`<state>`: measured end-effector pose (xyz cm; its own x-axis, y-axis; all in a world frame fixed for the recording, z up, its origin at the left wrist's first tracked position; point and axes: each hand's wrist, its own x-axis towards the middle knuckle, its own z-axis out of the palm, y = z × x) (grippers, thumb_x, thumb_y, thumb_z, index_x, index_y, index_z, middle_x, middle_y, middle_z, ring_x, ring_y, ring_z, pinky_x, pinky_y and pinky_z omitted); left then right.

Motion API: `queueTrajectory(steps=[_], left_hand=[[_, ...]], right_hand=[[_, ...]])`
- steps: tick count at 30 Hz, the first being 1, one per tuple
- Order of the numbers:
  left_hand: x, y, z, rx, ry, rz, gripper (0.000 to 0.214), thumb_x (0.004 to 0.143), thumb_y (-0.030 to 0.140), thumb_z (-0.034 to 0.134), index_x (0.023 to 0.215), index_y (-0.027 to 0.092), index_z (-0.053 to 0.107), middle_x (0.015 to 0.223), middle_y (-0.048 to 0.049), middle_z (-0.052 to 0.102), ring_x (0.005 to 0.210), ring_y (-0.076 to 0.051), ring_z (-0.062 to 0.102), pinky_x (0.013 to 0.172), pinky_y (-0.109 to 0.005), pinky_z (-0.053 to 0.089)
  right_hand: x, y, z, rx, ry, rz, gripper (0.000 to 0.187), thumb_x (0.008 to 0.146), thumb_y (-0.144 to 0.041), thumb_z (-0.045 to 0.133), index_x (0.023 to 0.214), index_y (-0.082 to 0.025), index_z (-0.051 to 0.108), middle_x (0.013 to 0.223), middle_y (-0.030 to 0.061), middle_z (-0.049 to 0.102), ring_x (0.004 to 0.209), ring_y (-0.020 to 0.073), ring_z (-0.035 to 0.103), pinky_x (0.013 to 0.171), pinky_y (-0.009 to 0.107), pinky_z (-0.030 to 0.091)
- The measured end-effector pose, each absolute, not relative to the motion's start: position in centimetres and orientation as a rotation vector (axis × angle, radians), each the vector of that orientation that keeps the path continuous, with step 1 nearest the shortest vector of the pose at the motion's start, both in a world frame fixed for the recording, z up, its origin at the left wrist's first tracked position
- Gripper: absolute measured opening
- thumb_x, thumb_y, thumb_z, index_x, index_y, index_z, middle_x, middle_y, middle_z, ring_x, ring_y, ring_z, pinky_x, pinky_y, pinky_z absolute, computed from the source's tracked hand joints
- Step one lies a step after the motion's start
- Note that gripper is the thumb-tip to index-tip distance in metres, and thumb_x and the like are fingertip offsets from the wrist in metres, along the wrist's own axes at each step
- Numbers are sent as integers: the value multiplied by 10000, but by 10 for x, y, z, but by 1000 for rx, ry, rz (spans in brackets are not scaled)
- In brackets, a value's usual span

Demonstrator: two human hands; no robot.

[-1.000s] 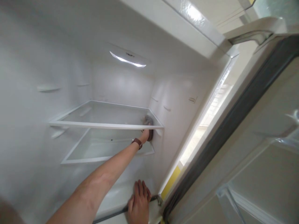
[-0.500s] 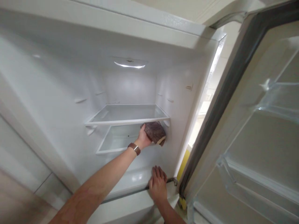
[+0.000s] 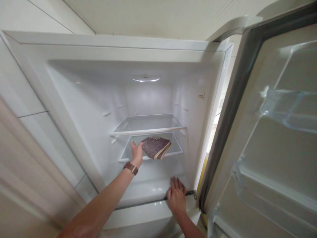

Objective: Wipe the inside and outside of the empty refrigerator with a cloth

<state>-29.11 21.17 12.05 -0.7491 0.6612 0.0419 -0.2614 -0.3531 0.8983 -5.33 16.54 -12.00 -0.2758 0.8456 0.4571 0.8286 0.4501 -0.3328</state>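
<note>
Inside the open fridge, my left hand [image 3: 137, 152] holds a folded brown cloth [image 3: 156, 147] with a tan edge, gripping it by its left side. A brown watch strap is around that wrist. The cloth is in front of the lower glass shelf [image 3: 125, 152], beneath the upper shelf [image 3: 148, 132]; whether it touches the lower one I cannot tell. My right hand [image 3: 177, 195] rests flat on the front edge of the fridge floor, fingers stretched out and holding nothing.
The fridge door [image 3: 237, 138] stands open on the right, with clear plastic door racks [image 3: 279, 191]. A lamp [image 3: 146, 79] glows on the fridge ceiling. White tiles [image 3: 61, 138] line the wall to the left.
My left hand has moved the cloth leftward, away from the right wall, and the cloth has turned flatter. My right hand stays on the front edge. The view has shifted.
</note>
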Motion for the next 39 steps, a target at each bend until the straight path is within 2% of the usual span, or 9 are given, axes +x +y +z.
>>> queueTrajectory(steps=[3, 7, 10, 18, 22, 27, 31, 35, 39], left_hand=[[-287, 166, 85, 1148, 1749, 2116, 585, 819, 195, 655, 1386, 250, 519, 1567, -106, 505, 1526, -290, 406, 1303, -451, 301], [-292, 108, 12, 1907, 1891, 1206, 249, 851, 213, 583, 1051, 281, 716, 1254, -103, 705, 1294, -339, 610, 1220, -498, 415], [-311, 88, -34, 2006, 2001, 778, 289, 815, 160, 564, 1002, 291, 741, 1120, -96, 732, 1178, -334, 661, 1158, -504, 466], [-361, 98, -80, 1752, 2374, 766, 474, 913, 268, 523, 1361, 223, 670, 1525, -123, 610, 1478, -299, 497, 1297, -437, 320], [-358, 100, -80, 1818, 2367, 677, 516, 950, 292, 494, 1444, 227, 626, 1614, -123, 530, 1541, -299, 429, 1309, -444, 269], [-354, 100, -77, 1791, 2314, 658, 542, 957, 296, 510, 1491, 282, 594, 1648, -105, 492, 1586, -336, 351, 1308, -555, 198], [-354, 102, -76, 1756, 2403, 565, 602, 979, 350, 510, 1576, 275, 524, 1707, -83, 402, 1619, -345, 269, 1315, -543, 199], [-352, 103, -75, 1768, 2465, 348, 624, 1012, 394, 467, 1627, 289, 465, 1730, -23, 362, 1622, -324, 261, 1320, -510, 223], [-350, 103, -73, 1783, 2491, 318, 619, 1014, 384, 471, 1626, 286, 469, 1723, -16, 377, 1618, -314, 276, 1321, -495, 232]], right_hand=[[-54, 166, -121, -1392, -2130, 32, 521, 997, -186, 424, 1463, -204, 655, 1564, 102, 575, 1496, 268, 465, 1242, 463, 258], [-54, 166, -121, -1385, -2140, 19, 524, 1007, -187, 403, 1474, -202, 642, 1554, 109, 585, 1498, 264, 463, 1233, 462, 263], [-54, 166, -121, -1387, -2143, 5, 532, 1010, -173, 380, 1476, -194, 636, 1557, 117, 581, 1501, 264, 456, 1230, 469, 257], [-52, 166, -119, -1399, -2175, -26, 534, 1027, -193, 367, 1499, -164, 617, 1561, 144, 570, 1507, 279, 437, 1227, 479, 233], [-51, 164, -115, -1412, -2202, -55, 536, 1028, -190, 359, 1494, -158, 622, 1575, 145, 555, 1507, 282, 432, 1227, 474, 229], [-49, 165, -113, -1419, -2200, -72, 541, 1031, -209, 348, 1490, -154, 627, 1578, 153, 548, 1493, 287, 441, 1226, 471, 229], [-44, 168, -119, -1336, -2125, 10, 533, 1024, -244, 362, 1474, -140, 629, 1549, 149, 577, 1475, 284, 462, 1226, 479, 252], [-38, 175, -123, -1201, -1924, 278, 469, 972, -379, 453, 1273, -157, 737, 1433, 147, 668, 1400, 319, 539, 1205, 509, 307], [-49, 182, -105, -1143, -1534, 715, 403, 858, -474, 538, 1014, -169, 750, 1087, 139, 772, 1055, 309, 695, 1015, 475, 479]])
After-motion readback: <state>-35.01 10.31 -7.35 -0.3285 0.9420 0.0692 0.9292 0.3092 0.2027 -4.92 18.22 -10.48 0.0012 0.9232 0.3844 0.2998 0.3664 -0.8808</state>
